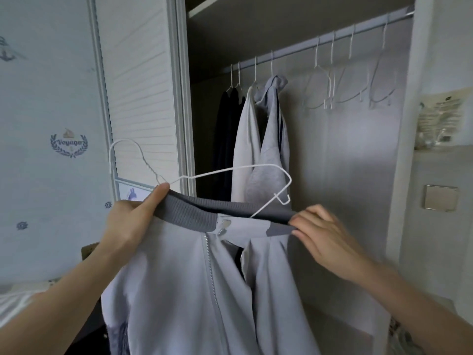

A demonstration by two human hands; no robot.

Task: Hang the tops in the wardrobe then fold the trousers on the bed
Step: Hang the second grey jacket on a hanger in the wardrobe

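Note:
I hold a pale lilac zip jacket (179,278) with a dark grey ribbed collar (194,211) in front of the open wardrobe. My left hand (130,221) pinches the collar's left end together with the neck of a white wire hanger (238,170). One hanger arm sticks out above the collar to the right; the other end runs down inside the jacket. My right hand (325,237) grips the collar's right end. The jacket's front hangs open below the snaps.
The wardrobe rail (332,39) carries dark tops (227,139), a white top (247,139) and a grey hooded top (271,139) at its left, and several empty white hangers (330,93) at its right. A louvred door (138,85) stands to the left. A bed corner (15,301) shows at lower left.

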